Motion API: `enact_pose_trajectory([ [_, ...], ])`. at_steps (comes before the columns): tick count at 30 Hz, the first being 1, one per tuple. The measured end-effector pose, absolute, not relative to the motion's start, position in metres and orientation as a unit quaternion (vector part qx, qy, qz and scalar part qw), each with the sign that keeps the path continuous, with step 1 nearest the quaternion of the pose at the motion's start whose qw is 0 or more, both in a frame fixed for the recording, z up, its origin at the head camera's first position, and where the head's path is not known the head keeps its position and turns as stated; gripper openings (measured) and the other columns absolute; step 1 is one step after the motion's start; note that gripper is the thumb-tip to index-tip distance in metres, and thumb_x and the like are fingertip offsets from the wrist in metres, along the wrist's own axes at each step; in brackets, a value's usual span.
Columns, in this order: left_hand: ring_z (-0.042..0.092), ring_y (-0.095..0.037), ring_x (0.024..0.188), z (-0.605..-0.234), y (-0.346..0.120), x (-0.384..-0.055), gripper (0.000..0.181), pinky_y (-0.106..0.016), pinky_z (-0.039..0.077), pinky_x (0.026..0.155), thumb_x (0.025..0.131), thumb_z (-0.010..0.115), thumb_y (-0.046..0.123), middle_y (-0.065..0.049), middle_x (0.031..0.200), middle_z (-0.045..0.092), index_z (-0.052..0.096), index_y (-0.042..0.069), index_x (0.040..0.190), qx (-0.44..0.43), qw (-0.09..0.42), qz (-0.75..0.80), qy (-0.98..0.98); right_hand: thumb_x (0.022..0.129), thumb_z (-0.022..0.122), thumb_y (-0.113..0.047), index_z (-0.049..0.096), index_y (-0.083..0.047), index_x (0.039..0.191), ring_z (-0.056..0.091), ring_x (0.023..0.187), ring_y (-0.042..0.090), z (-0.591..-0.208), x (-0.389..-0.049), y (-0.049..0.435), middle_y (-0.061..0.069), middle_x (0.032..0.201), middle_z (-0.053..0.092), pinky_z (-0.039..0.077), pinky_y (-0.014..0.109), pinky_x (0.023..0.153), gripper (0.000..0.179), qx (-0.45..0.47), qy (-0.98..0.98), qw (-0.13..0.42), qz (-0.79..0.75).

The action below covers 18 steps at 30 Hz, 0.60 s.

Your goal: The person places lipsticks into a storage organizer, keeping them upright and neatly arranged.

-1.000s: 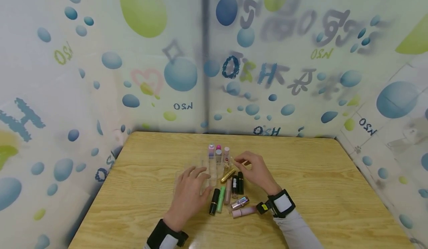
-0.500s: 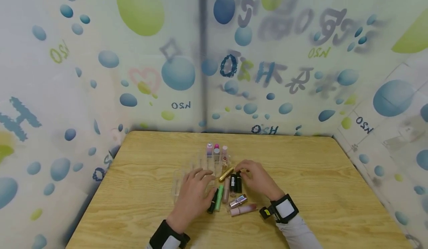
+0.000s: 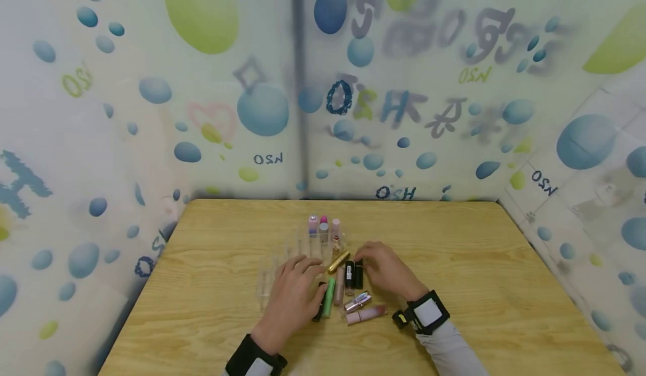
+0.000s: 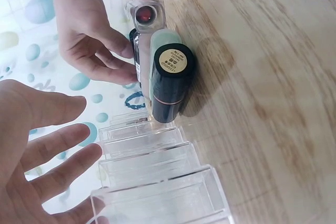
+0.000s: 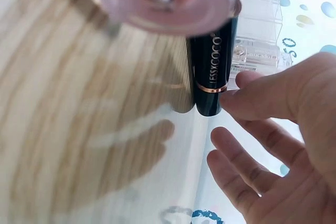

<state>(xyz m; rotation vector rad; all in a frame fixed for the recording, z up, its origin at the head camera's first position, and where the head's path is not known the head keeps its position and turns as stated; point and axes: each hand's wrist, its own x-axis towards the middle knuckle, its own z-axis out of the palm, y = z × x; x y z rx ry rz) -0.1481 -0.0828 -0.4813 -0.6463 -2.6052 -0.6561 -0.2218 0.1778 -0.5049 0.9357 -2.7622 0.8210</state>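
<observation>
My left hand (image 3: 292, 294) lies over the near left part of a clear stepped organizer (image 4: 157, 198), fingers loosely spread, fingertips right at its wall in the left wrist view. Its thumb overlaps a black lipstick (image 4: 169, 85) in the head view. My right hand (image 3: 386, 266) pinches the far end of another black lipstick (image 5: 211, 69) with a gold ring, thumb against its side; the other fingers stand apart. Beside that lie a black tube with white print (image 3: 349, 279), a beige tube (image 3: 339, 287), a green tube (image 3: 329, 297) and a gold tube (image 3: 338, 262).
Several lip products, among them a pink-capped tube (image 3: 336, 227), stand in the organizer's back slots. A shiny silver lipstick (image 3: 357, 302) and a pink lip gloss (image 3: 367, 314) lie at the front. A patterned backdrop (image 3: 429, 112) encloses the wooden table (image 3: 444, 235).
My right hand has left the organizer's right end and come down to the black lipstick. My left hand has shifted slightly right, its thumb now over the other black lipstick.
</observation>
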Motion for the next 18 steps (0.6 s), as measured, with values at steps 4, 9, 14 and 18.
enact_pose_trajectory([
  [4,0.061,-0.035,0.123,-0.4811,-0.0829,-0.1479,0.027,-0.06,0.047,0.102,0.088,0.08,0.026,-0.005,0.124,0.072,0.078,0.015,0.113,-0.229,0.188,-0.233,-0.926,0.086,0.068,0.009,0.079,-0.011,0.104,0.065,0.104,0.02,-0.5078,-0.2234,0.1799,0.001,0.108,0.07,0.056,0.042,0.093,0.028,0.297,-0.912,0.051,0.279],
  [9,0.06,-0.036,0.124,-0.4799,-0.0836,-0.148,0.028,-0.06,0.047,0.102,0.088,0.08,0.026,-0.005,0.124,0.072,0.078,0.015,0.114,-0.227,0.186,-0.233,-0.927,0.086,0.066,0.01,0.079,-0.013,0.105,0.063,0.105,0.017,-0.5114,-0.2245,0.1812,0.0,0.111,0.063,0.056,0.039,0.094,0.033,0.288,-0.919,0.045,0.267],
  [14,0.06,-0.035,0.124,-0.4799,-0.0841,-0.1473,0.028,-0.06,0.046,0.103,0.089,0.079,0.027,-0.004,0.124,0.072,0.078,0.015,0.114,-0.226,0.182,-0.231,-0.929,0.084,0.068,0.009,0.078,-0.013,0.104,0.061,0.114,0.023,-0.5116,-0.2233,0.1825,0.005,0.12,0.064,0.053,0.043,0.101,0.031,0.294,-0.922,0.04,0.248],
  [18,0.06,-0.035,0.124,-0.4787,-0.084,-0.1473,0.027,-0.06,0.046,0.104,0.089,0.079,0.028,-0.004,0.124,0.072,0.078,0.015,0.113,-0.224,0.178,-0.232,-0.93,0.08,0.069,0.009,0.075,-0.011,0.102,0.062,0.114,0.023,-0.5091,-0.2237,0.1854,0.003,0.116,0.069,0.052,0.044,0.102,0.031,0.308,-0.92,0.031,0.241],
])
